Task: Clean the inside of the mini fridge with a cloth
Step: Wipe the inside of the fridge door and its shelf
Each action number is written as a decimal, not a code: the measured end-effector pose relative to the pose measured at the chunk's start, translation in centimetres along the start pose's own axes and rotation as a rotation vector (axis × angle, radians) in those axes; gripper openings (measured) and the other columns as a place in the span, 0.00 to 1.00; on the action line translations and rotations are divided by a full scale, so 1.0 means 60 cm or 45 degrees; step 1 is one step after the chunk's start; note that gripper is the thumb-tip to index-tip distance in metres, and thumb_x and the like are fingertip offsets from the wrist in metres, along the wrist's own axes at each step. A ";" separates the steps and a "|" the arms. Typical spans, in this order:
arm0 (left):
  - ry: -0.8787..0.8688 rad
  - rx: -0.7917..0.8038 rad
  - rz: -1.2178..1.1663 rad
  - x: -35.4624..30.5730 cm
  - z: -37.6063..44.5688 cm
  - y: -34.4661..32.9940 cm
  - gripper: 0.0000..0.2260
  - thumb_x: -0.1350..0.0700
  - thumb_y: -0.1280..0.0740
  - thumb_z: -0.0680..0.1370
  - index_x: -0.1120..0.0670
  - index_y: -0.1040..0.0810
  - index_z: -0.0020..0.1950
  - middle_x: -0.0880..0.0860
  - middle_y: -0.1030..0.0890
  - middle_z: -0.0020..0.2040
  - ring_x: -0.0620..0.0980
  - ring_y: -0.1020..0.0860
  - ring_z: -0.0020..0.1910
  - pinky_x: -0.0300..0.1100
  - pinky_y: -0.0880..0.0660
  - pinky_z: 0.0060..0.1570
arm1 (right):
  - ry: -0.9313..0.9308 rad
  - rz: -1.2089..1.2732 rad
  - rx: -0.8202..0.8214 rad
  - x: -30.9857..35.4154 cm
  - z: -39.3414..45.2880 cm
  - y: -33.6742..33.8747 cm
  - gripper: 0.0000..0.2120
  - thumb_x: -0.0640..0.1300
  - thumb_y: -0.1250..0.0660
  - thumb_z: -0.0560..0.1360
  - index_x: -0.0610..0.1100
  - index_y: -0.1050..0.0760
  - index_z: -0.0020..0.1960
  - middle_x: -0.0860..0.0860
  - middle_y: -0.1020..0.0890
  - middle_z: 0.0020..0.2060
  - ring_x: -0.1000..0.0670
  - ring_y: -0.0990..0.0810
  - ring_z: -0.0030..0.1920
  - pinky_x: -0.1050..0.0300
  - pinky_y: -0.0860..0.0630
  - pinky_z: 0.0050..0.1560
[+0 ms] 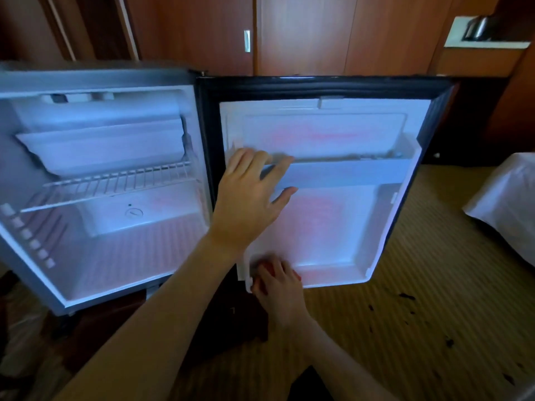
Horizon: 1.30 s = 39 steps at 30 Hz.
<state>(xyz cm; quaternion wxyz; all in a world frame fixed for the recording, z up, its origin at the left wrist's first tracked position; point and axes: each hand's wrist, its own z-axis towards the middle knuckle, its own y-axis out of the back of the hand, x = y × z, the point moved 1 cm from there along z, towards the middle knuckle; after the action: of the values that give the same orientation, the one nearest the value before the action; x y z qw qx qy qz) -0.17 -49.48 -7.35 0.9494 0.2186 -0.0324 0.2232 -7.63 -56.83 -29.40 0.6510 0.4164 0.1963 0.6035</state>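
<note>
door shelf (347, 172) steadied — left hand (249, 198) fingers spread | right hand (275, 280) gripping red cloth (265, 270) — lower door corner best wiped firmly

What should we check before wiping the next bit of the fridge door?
1. Door swung fully open: ok.
2. Left hand steadying the door at its shelf: ok, fingers spread on the shelf's front.
3. Right hand at the door's bottom left corner: ok.
4. Cloth under the right hand: cannot tell; something reddish shows at the fingers, too blurred to name.
5. Door shelf free of bits: not ok, small dark specks lie along its trough.
6. Fridge floor and wire rack empty of items: ok.
</note>
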 end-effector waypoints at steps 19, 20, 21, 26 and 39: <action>0.088 0.042 0.075 -0.021 0.014 -0.006 0.19 0.45 0.30 0.79 0.56 0.19 0.64 0.58 0.19 0.51 0.60 0.22 0.55 0.53 0.30 0.66 | -0.213 -0.278 0.407 -0.186 0.025 0.115 0.16 0.52 0.42 0.83 0.50 0.25 0.67 0.47 0.28 0.68 0.43 0.27 0.62 0.49 0.27 0.57; 0.088 0.045 0.077 -0.021 0.013 -0.006 0.19 0.45 0.30 0.80 0.56 0.19 0.64 0.58 0.19 0.52 0.60 0.22 0.56 0.53 0.30 0.66 | -0.156 -0.243 0.388 -0.171 0.029 0.108 0.15 0.52 0.43 0.83 0.50 0.24 0.66 0.48 0.27 0.66 0.44 0.27 0.62 0.51 0.28 0.60; 0.087 0.046 0.077 -0.021 0.013 -0.007 0.19 0.45 0.30 0.80 0.56 0.18 0.64 0.58 0.19 0.52 0.60 0.22 0.55 0.53 0.30 0.66 | -0.108 -0.201 0.367 -0.157 0.031 0.101 0.15 0.52 0.43 0.83 0.50 0.24 0.65 0.49 0.25 0.65 0.46 0.28 0.63 0.51 0.29 0.62; 0.071 0.021 0.061 -0.020 0.011 -0.006 0.18 0.45 0.30 0.80 0.56 0.18 0.64 0.58 0.19 0.50 0.60 0.21 0.53 0.53 0.30 0.65 | 0.048 0.038 0.324 -0.088 0.016 0.071 0.16 0.56 0.41 0.79 0.55 0.25 0.64 0.55 0.30 0.67 0.51 0.33 0.70 0.46 0.22 0.56; 0.090 0.044 -0.035 -0.014 0.006 0.012 0.19 0.47 0.28 0.78 0.57 0.18 0.64 0.57 0.20 0.50 0.59 0.23 0.53 0.52 0.30 0.66 | -0.330 0.058 0.154 -0.202 -0.020 0.133 0.09 0.49 0.27 0.73 0.51 0.18 0.53 0.53 0.22 0.53 0.47 0.20 0.51 0.51 0.20 0.46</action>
<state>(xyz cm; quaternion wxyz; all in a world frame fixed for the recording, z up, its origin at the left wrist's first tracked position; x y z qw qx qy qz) -1.26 -49.40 -6.87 0.9490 0.2274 0.0079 0.2184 -15.87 -68.56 -26.84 0.6309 0.5335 0.1371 0.5463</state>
